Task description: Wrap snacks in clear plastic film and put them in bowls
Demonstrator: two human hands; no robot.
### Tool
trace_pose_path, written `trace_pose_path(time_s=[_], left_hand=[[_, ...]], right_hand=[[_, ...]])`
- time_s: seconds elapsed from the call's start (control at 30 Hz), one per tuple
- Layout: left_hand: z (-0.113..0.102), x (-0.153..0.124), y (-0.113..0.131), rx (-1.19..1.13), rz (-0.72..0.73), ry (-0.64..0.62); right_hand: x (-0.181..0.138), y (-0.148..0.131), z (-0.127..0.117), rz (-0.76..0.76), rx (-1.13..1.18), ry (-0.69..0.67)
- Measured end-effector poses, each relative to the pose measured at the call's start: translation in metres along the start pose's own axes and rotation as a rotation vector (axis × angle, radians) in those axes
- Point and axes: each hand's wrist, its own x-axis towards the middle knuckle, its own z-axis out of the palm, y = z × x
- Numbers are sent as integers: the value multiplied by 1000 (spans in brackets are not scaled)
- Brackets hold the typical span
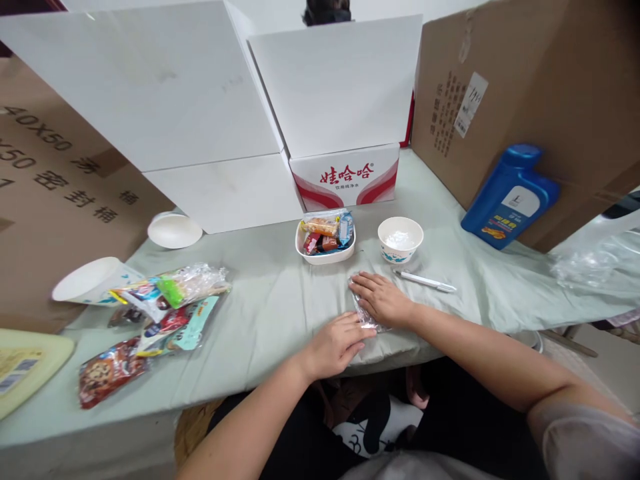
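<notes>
A crinkled sheet or bag of clear plastic (358, 308) lies flat near the table's front edge. My right hand (384, 301) presses on it palm down, fingers stretched out. At the plastic's lower left edge rests my left hand (334, 343), its fingers extended and touching it. Beyond the hands stand a white tub (326, 256) filled with wrapped snacks and a paper bowl (399, 249) with clear plastic inside. A white pen (427, 281) lies right of my right hand.
At the left are a pile of packaged snacks (175, 313), a tipped paper bowl (83, 283) and a pale yellow container (30, 367). A blue bottle (513, 197) leans against a cardboard box (480, 80) at the right. White boxes (340, 87) wall off the back, with a person's head (327, 10) behind.
</notes>
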Motion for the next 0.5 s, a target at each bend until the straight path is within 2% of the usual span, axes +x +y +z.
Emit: trace_pose_path(time_s=[0.1,0.17,0.23,0.33,0.4,0.5], left_hand=[[1,-1,2,159,7,197],[0,1,1,249,-40,264],[0,5,-1,282,-46,227],[1,8,-6,255,-12,142],[0,9,-8,224,-28,159],[-5,8,-9,157,-93,252]], right_hand=[[0,-5,-2,52,-37,-110],[0,-6,-2,64,-29,-136],[0,-5,-4,68,-5,-127],[-4,-2,-15,77,56,-17],[-8,-2,-26,-9,150,15],[-14,-5,-41,-200,301,-78]])
